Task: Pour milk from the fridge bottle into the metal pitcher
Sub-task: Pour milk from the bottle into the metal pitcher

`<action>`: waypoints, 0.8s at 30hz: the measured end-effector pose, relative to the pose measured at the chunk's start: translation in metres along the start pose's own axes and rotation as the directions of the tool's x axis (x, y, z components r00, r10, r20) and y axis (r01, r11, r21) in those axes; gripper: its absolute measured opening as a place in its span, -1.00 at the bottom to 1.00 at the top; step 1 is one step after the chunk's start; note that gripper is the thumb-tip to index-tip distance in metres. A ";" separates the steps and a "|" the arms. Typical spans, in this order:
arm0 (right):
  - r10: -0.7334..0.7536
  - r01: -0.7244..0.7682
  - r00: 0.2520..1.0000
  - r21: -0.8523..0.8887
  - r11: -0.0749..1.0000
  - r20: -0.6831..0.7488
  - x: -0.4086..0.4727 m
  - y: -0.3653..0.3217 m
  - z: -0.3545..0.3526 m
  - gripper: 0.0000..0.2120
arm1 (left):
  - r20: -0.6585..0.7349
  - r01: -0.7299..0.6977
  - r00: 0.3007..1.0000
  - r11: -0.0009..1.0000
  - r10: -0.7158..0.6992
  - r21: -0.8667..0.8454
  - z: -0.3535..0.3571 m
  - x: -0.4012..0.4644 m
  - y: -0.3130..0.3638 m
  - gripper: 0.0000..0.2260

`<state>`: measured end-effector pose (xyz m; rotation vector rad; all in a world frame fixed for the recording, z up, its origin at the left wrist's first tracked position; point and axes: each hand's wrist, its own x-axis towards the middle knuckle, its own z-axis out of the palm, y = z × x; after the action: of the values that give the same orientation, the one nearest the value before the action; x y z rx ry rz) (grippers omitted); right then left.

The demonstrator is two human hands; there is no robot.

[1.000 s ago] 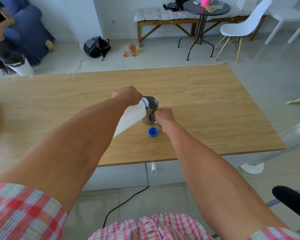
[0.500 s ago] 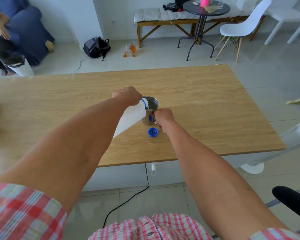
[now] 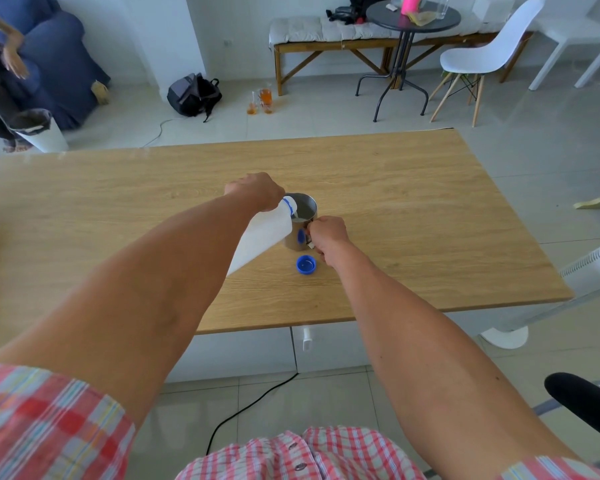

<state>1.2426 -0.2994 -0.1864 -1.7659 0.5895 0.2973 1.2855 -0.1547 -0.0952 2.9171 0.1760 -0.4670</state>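
Left hand (image 3: 255, 190) wraps the upper end of the bottle (image 3: 262, 235), fingers curled round it, knuckles up; the fingertips themselves are hidden behind the hand. Bottle is white, smooth plastic, tilted steeply with its neck down over the pitcher (image 3: 300, 221), blue ring at the mouth. Mouth sits just inside the pitcher rim; milk (image 3: 300, 214) shows white inside.

Right hand (image 3: 328, 233) is clenched on the pitcher handle at its right side, fingers curled tight, thumb side toward the cup wall. Pitcher is a round, shiny metal cup, upright on the table (image 3: 430, 220), near the middle of the top. A blue reflection shows on its near wall.

Cap (image 3: 305, 264), blue, round plastic, lies open side up on the table just in front of the pitcher, apart from both hands.

Table is light wood grain, flat, matte. Both forearms bare; red checked sleeves (image 3: 42, 424) at the bottom edge.
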 end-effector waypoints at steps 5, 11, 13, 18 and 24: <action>-0.006 0.006 1.000 0.003 1.000 -0.002 0.001 0.000 0.000 -0.83 | -0.003 0.005 1.000 1.000 -0.005 -0.002 0.001 0.000 0.000 -0.74; -0.011 0.011 1.000 0.006 1.000 -0.002 0.002 0.001 0.001 -0.82 | -0.002 0.014 1.000 1.000 -0.014 -0.003 0.001 0.000 0.001 -0.73; -0.011 0.011 1.000 0.004 1.000 -0.002 0.002 0.001 0.001 -0.82 | -0.002 0.015 1.000 1.000 -0.015 0.000 0.002 0.000 0.001 -0.74; -0.008 0.008 1.000 0.002 1.000 -0.003 0.003 0.001 0.001 -0.81 | -0.004 0.014 1.000 1.000 -0.014 0.005 0.001 0.001 0.001 -0.73; -0.006 0.006 1.000 -0.003 1.000 0.000 0.006 0.001 0.000 -0.81 | 0.005 0.019 1.000 1.000 -0.019 0.002 0.000 0.000 0.001 -0.78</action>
<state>1.2469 -0.3006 -0.1902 -1.7697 0.5840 0.2946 1.2858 -0.1560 -0.0946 2.9182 0.2030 -0.4776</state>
